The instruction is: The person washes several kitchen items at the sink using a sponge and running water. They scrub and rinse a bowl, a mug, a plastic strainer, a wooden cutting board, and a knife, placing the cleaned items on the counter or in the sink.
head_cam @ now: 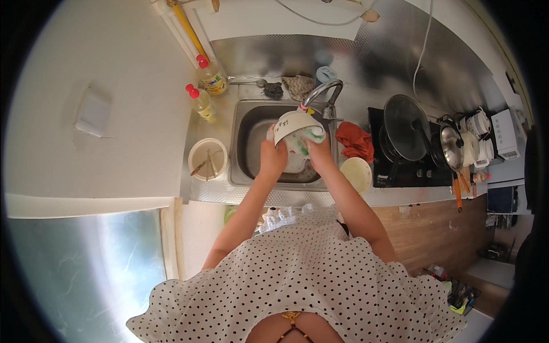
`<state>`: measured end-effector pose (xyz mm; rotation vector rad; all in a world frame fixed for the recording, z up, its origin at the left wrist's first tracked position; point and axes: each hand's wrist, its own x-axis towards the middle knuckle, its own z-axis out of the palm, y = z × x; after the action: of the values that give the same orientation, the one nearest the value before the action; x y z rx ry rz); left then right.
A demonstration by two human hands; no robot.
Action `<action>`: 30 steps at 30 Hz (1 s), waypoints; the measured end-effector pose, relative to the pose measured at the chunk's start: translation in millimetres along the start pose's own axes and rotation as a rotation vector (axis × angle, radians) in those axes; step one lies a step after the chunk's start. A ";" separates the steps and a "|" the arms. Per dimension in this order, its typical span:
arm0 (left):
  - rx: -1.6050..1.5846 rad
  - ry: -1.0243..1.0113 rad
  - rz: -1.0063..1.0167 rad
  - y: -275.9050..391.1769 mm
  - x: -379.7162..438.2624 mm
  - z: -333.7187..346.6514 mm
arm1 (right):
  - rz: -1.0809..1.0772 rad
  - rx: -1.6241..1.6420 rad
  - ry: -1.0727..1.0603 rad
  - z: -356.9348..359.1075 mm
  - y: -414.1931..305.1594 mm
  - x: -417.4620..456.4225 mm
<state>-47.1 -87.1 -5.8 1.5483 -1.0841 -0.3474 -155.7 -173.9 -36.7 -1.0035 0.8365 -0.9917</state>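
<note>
Over the sink, my left hand (273,150) grips the side of a white bowl (296,121) that is tilted with its opening towards me. Dark characters mark the bowl's outside, and its rim is dark. My right hand (318,148) holds a foamy green and white sponge (305,143) against the inside of the bowl. Suds cover part of both hands. Below them is a stainless steel sink (253,128), where a pale dish (295,163) shows partly behind my hands. The chrome faucet (321,88) arches just above the bowl; I cannot tell whether water runs.
Left of the sink stand two dish soap bottles (213,79) and a white tub (193,150) holding utensils. To the right lie a red cloth (355,139) and a pale yellow bowl (357,173). Beyond them, a black stove (411,178) carries a lidded pan (405,126).
</note>
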 end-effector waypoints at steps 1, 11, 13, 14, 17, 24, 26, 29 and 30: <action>0.063 0.000 0.095 -0.7 2.6 -8.6 | -0.135 -0.237 -0.068 -1.3 -13.2 0.0; 0.772 -0.335 -0.008 25.8 18.5 -22.6 | -0.647 -1.339 -0.266 2.6 -59.4 -2.5; 0.584 -0.223 0.018 21.5 21.9 -25.6 | -0.485 -1.111 -0.249 3.5 -56.9 -6.2; 0.491 -0.167 0.030 18.2 22.7 -26.9 | -0.374 -0.911 -0.186 2.4 -44.2 -2.6; 0.136 -0.034 -0.077 -4.9 10.7 -14.0 | -0.018 -0.267 -0.003 4.5 0.2 -0.2; 0.273 -0.143 -0.027 -2.2 3.7 -30.5 | -0.113 -0.408 -0.164 0.9 7.2 -3.8; 0.544 -0.267 0.013 -9.7 7.1 -41.7 | -0.465 -0.928 -0.310 12.9 -36.6 -6.8; 0.792 -0.458 -0.004 -7.7 10.5 -40.2 | -0.728 -1.573 -0.509 16.8 -32.2 -0.3; 0.774 -0.460 -0.016 -6.6 11.6 -41.3 | -0.714 -1.560 -0.500 19.6 -33.3 -2.7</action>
<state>-8.1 -71.1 4.5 2.2216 -1.6926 -0.3189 -147.8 -172.8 1.1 -2.8847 0.7427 -0.4174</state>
